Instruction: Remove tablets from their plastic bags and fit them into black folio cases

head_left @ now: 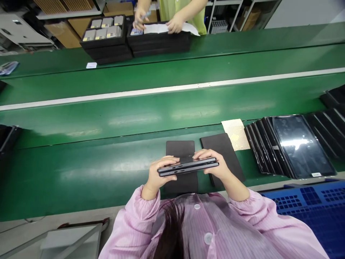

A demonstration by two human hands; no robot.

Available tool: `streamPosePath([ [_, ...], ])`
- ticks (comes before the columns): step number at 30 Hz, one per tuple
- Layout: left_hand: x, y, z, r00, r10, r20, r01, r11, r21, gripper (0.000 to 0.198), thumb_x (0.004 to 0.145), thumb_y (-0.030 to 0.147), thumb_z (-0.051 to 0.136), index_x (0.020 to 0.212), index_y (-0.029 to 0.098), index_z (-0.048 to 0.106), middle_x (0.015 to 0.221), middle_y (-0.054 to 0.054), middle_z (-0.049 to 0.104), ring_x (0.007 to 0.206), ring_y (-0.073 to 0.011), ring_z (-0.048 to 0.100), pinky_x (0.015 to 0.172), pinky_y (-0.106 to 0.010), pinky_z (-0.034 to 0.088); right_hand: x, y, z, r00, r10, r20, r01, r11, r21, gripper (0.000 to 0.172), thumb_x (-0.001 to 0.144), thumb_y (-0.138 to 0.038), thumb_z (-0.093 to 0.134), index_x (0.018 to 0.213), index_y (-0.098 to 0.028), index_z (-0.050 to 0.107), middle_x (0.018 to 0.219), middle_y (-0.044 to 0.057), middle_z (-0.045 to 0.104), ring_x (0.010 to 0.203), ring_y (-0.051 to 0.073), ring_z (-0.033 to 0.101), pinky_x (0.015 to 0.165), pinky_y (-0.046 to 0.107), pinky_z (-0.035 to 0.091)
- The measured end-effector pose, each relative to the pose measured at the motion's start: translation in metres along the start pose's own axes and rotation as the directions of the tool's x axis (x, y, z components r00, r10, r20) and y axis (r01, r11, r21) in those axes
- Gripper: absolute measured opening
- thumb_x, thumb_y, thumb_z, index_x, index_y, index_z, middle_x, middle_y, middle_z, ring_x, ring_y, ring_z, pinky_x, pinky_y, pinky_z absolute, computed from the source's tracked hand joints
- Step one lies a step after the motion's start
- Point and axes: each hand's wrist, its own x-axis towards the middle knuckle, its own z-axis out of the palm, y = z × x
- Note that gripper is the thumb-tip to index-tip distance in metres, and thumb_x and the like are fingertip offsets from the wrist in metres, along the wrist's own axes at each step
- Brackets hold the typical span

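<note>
You are holding a pair of tablets (188, 169) in front of your chest, one lying over the other, with their thin edges facing up toward the camera. Your left hand (155, 176) is gripping the left end, fingers bending over the top and thumb pressing underneath; the opening between them is being taken up by the thickness of the pair. Your right hand (222, 167) is clasping the right end in the same manner, thumb below and fingers above. The long axis of the pair is running crosswise from hand to hand, the right end sitting slightly farther from you than the left. Below the pair, a dark pad (180, 147) is lying on the green bench (81, 169), its own length pointing away from you, so the two axes are crossing. With this nearly edge-on view, it is not showing clearly whether the tablets are joined or whether they are touching the pad. A second dark pad (234, 162) is lying just beside it, slanting, and your right hand is overlapping its left side in view. Beyond that, a dotted yellow sheet (237, 131) and a leaning row of tablets (300, 144) are resting to the right, your right hand being the nearer one to both. A blue crate (309, 194) is standing at the near right, below the bench edge.
</note>
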Motion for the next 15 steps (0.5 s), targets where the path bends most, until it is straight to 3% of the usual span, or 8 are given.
streamPosePath([
  [15,0.0038,0.0022,0.0051,0.999,0.044,0.01,-0.043,0.998,-0.034,0.047,0.068,0.051,0.074,0.104,0.021,0.069,0.094,-0.013,0.075,0.088,-0.023,0.07,0.08,-0.037,0.056,-0.0041,-0.005,-0.0009,1.0,0.024,-0.002,-0.024,0.999,0.027,0.034,0.069,-0.041,0.081,0.096,-0.026,0.067,0.092,0.005,0.071,0.088,0.021,0.066,0.08,0.037,0.053],
])
